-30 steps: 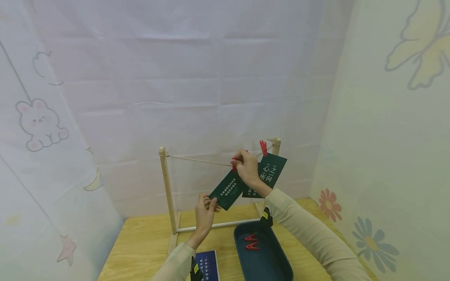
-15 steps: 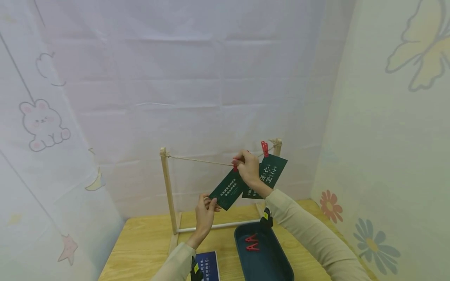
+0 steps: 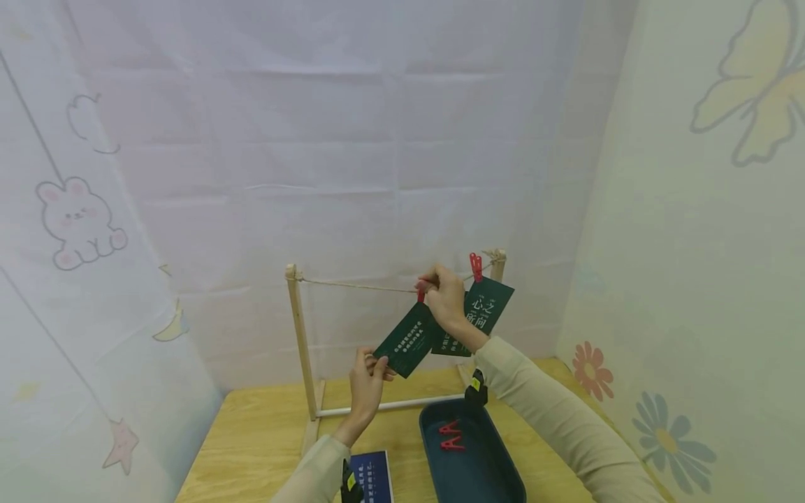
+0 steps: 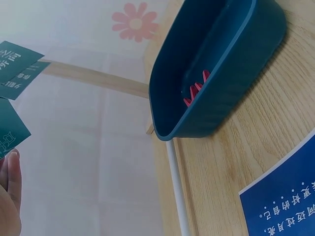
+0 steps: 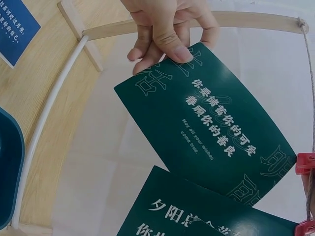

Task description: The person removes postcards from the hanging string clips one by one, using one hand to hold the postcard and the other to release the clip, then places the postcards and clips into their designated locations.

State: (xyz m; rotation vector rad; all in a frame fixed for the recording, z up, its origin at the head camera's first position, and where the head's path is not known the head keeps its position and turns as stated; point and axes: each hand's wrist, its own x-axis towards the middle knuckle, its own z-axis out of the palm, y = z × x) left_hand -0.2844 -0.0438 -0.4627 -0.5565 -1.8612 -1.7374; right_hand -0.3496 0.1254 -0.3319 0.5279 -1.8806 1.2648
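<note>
A green card with white writing hangs slanted below the rope. My left hand pinches its lower left corner, thumb on the front, as the right wrist view also shows. At the opposite corner, my right hand grips a red clothespin on the rope, partly covered by the fingers. In the right wrist view this clothespin meets both rope and card corner. Farther right, another green card hangs from a red clothespin; a third green card is partly hidden behind it.
The rope runs between two wooden posts, the left post being fully visible. A white rod joins them low down. On the wooden table stand a dark blue tray holding red clothespins and a blue card.
My right hand has lifted very slightly at the rope, and more of the red clothespin shows. The rope's left part lies a little straighter. My left hand keeps its place on the card.
</note>
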